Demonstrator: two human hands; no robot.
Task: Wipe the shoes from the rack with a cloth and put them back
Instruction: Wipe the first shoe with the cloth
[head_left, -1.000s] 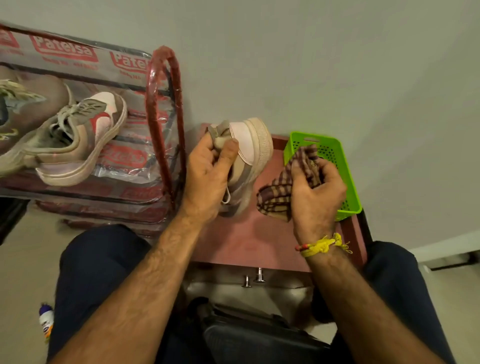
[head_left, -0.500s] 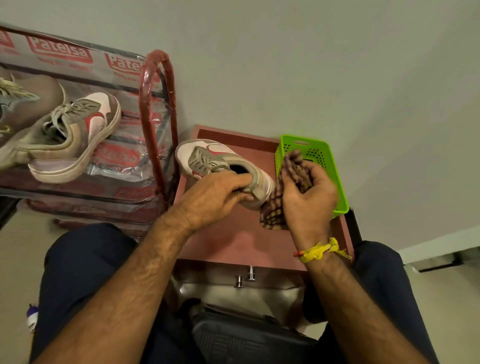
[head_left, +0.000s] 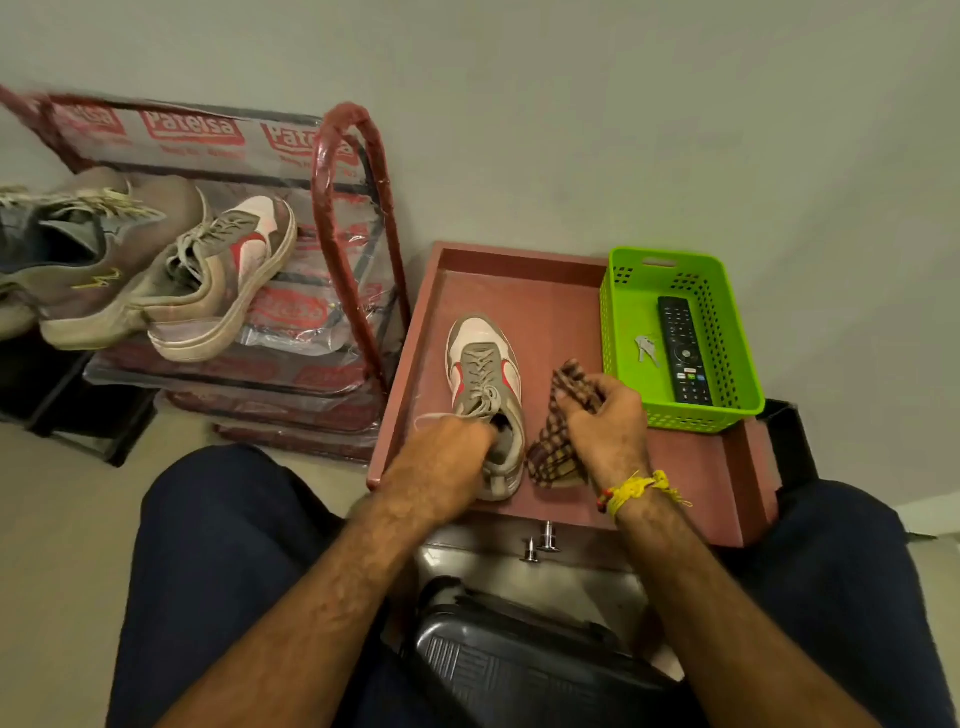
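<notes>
Head view, starting at the bottom of the frame: a dark ribbed case (head_left: 519, 670) sits between the person's knees, and both forearms reach up from the lower edge toward a reddish-brown tray (head_left: 701, 467) at centre. The left hand (head_left: 441, 462) has its fingers curled into the opening of a grey, white and red shoe (head_left: 485, 374), gripping it at the collar; the shoe stands sole-down on the tray, toe pointing toward the top of the frame. Just right of it, the right hand (head_left: 608, 426), with a yellow thread (head_left: 639, 488) at the wrist, has its fingers closed round a bunched checked cloth (head_left: 556, 447), which hangs down beside the shoe's heel; whether cloth and shoe touch is unclear. Further up, in the tray's upper right corner, stands a green basket (head_left: 618, 312) holding a remote control (head_left: 684, 351) and keys (head_left: 645, 348). At the upper left of the frame, the plastic-wrapped shoe rack (head_left: 353, 218) stands against the wall, carrying the matching shoe (head_left: 223, 280) and a brown shoe (head_left: 98, 260) beside it.
</notes>
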